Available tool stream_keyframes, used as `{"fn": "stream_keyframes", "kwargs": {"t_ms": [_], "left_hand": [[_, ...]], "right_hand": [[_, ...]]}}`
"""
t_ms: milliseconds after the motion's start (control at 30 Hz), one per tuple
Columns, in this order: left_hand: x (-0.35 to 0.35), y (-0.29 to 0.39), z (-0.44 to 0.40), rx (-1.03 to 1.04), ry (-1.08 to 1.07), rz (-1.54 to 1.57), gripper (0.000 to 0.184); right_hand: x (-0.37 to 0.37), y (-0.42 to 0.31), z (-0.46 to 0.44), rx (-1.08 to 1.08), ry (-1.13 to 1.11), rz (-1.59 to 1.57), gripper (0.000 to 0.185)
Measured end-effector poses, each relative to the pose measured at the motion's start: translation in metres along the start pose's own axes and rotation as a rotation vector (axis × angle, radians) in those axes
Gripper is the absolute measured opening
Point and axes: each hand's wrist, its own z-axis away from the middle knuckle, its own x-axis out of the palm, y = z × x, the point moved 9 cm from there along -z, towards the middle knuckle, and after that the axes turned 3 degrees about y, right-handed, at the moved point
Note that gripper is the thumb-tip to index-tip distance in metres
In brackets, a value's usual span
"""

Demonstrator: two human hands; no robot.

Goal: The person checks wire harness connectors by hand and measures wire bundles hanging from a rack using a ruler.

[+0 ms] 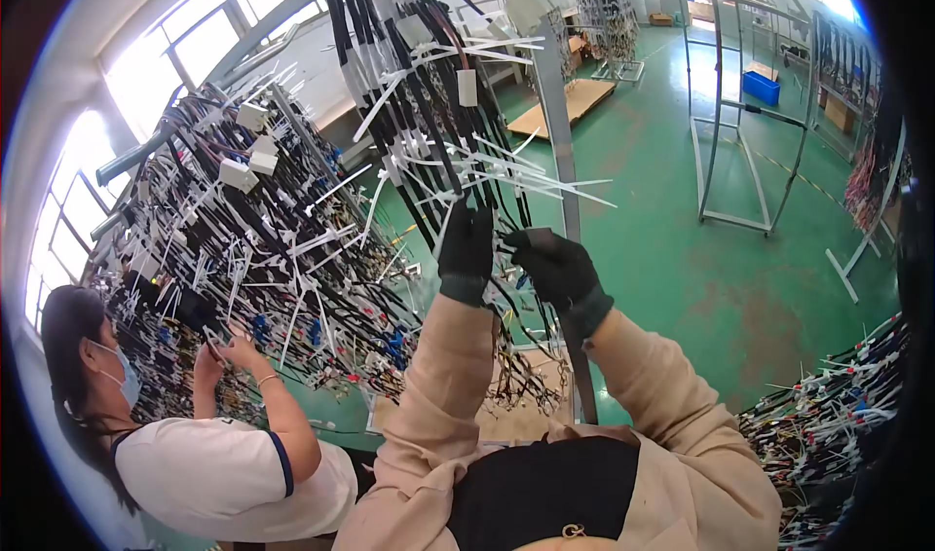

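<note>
Black wire harnesses (414, 113) hang in front of me, bristling with long white cable ties (526, 176). Wearing a black glove, my left hand (466, 251) is raised to the hanging bundle, its fingers closed around black wires just below a cluster of ties. To the right, my right hand (563, 271), gloved too, is closed with its fingertips pinching a thin black cable of the same bundle. The fingers partly cover the spot where they grip. Loose wire ends with small connectors (526, 381) dangle below both hands.
At the left, a masked co-worker (209, 463) handles wires at another dense rack of harnesses (263, 220). A grey metal post (562, 142) stands right behind my right hand. Further off are a metal frame (721, 162), a blue bin (761, 88) and more harnesses (838, 434) at lower right.
</note>
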Motion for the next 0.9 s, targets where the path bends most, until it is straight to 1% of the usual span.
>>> {"fn": "stream_keyframes", "kwargs": {"t_ms": [67,100,167,233,267,300,367,400,433,500,567,633,667,700,733,800,833,900], "left_hand": [[0.005,-0.002,-0.01,-0.074,-0.038,0.269,0.027],[0.008,-0.003,-0.015,-0.096,-0.051,0.373,0.026],[0.01,-0.013,-0.023,-0.083,-0.056,0.452,0.023],[0.019,-0.017,-0.026,-0.152,-0.147,0.402,0.027],[0.024,-0.02,-0.028,-0.188,-0.188,0.377,0.03],[0.029,-0.034,-0.031,-0.295,-0.203,0.262,0.028],[0.04,-0.062,-0.048,-0.244,-0.234,0.229,0.027],[0.041,-0.063,-0.052,-0.205,-0.248,0.189,0.028],[0.042,-0.063,-0.055,-0.165,-0.26,0.151,0.029],[0.042,-0.068,-0.061,-0.085,-0.257,0.051,0.03],[0.043,-0.064,-0.062,0.143,-0.267,-0.084,0.035],[0.038,-0.046,-0.054,0.266,-0.265,-0.111,0.039],[0.035,-0.048,-0.049,0.113,-0.297,-0.005,0.038],[0.031,-0.037,-0.04,-0.045,-0.311,0.106,0.038],[0.027,-0.024,-0.03,-0.2,-0.304,0.21,0.037],[0.018,0.004,-0.02,-0.143,-0.268,0.233,0.032],[0.013,0.018,-0.018,-0.017,-0.27,-0.063,0.019],[0.007,0.011,-0.012,-0.014,-0.257,0.126,0.02]], "right_hand": [[0.0,0.014,-0.009,0.088,0.026,-0.035,0.023],[-0.002,0.005,-0.014,-0.048,0.022,0.105,0.027],[-0.003,0.012,-0.025,-0.008,0.054,0.212,0.034],[-0.002,0.017,-0.036,-0.039,0.055,0.282,0.04],[0.001,0.018,-0.041,-0.092,0.038,0.302,0.043],[0.005,0.02,-0.046,-0.147,0.017,0.322,0.046],[0.009,0.044,-0.058,-0.129,-0.044,0.272,0.049],[0.013,0.043,-0.062,-0.118,-0.073,0.25,0.05],[0.012,0.037,-0.063,-0.133,-0.087,0.204,0.044],[0.006,0.056,-0.069,0.086,-0.097,0.24,0.04],[-0.006,0.041,-0.068,-0.129,0.047,0.332,0.031],[-0.006,0.011,-0.059,-0.225,0.032,0.306,0.031],[-0.004,0.0,-0.053,-0.266,0.027,0.291,0.03],[0.005,0.018,-0.055,-0.159,-0.061,0.19,0.033],[0.007,0.009,-0.052,-0.244,-0.04,0.279,0.036],[0.013,-0.01,-0.042,-0.412,0.001,0.458,0.041],[0.019,0.007,-0.045,-0.262,-0.093,0.436,0.045],[0.014,0.007,-0.044,-0.173,-0.065,0.393,0.043]]}}
